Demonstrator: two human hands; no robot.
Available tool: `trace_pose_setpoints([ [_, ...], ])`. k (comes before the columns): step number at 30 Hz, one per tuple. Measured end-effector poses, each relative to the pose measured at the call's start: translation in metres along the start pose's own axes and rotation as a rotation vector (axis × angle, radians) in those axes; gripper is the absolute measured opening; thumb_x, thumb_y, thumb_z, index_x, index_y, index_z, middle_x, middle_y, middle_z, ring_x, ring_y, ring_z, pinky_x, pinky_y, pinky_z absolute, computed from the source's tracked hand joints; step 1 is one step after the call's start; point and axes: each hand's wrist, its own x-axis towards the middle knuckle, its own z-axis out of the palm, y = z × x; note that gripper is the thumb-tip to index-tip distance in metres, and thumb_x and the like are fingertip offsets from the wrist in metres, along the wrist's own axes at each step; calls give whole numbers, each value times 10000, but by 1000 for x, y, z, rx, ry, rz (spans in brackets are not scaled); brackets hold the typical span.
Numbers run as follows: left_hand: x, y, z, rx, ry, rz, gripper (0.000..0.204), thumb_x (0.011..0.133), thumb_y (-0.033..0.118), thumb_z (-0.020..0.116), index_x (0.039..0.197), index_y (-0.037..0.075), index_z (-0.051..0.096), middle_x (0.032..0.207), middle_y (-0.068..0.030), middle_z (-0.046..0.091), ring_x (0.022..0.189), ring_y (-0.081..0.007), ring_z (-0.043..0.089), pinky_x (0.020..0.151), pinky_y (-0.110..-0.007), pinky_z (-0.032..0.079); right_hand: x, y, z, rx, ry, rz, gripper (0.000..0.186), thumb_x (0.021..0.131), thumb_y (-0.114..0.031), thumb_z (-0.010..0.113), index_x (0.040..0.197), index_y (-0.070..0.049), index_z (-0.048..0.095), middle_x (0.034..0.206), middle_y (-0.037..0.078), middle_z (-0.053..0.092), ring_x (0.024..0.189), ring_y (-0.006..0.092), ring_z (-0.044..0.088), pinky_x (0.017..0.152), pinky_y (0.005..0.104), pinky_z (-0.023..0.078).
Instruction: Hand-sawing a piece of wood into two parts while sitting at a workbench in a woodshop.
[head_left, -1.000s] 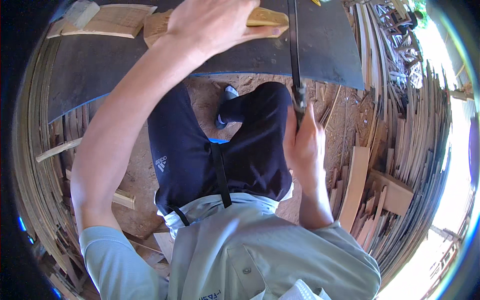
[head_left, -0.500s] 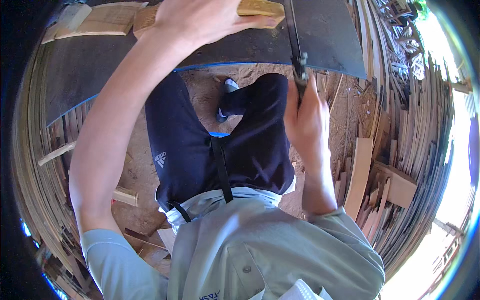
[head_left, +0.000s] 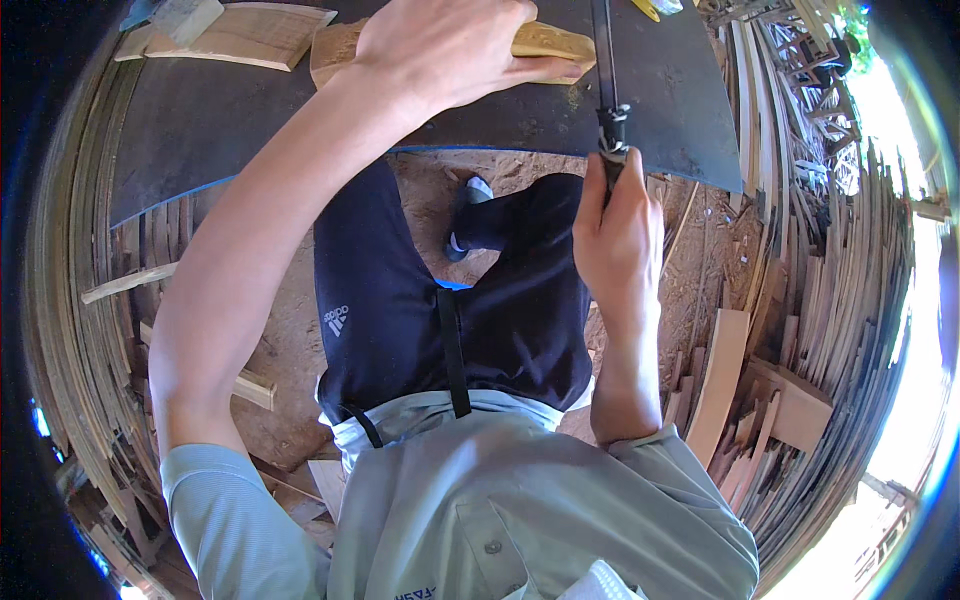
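Observation:
My left hand (head_left: 450, 50) is closed over a yellowish wooden block (head_left: 335, 50) and presses it to the dark tabletop (head_left: 240, 120). Its thumb lies along the block's near side, close to the right end. My right hand (head_left: 622, 215) grips the dark handle of what looks like a hacksaw (head_left: 605, 70), held just past the table's near edge. The saw's long, narrow dark part runs away from me beside the block's right end. I cannot tell whether its blade touches the wood, and its far end is out of view.
A flat board (head_left: 250, 35) lies at the table's far left, with a pale block (head_left: 187, 18) on it. Something yellow (head_left: 646, 8) rests at the far right. Stacked wood strips (head_left: 840, 290) line the right side; offcuts (head_left: 790, 400) lie below them.
The view has shifted, so the table, block and hands sit lower and further right. My right hand and the saw stand slightly closer to the table. Both grips are unchanged.

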Motion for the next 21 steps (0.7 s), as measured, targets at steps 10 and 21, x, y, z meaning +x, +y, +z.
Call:
trace_pose_setpoints([
  [10,6,-14,16,-48,75,28,577,985,603,676,1092,45,774,1083,-173,764,1054,-335,756,835,-459,634,-37,-10,-1,-28,-99,-18,277,1101,-270,594,1130,4,557,627,247,654,569,469,673,510,577,525],
  [21,-8,-26,62,-99,711,252,655,992,661,646,1126,32,774,1100,-179,751,1069,-325,737,865,-442,610,-39,35,-21,97,-39,23,207,1102,-197,617,1082,3,566,690,250,666,606,476,668,534,561,477],
])
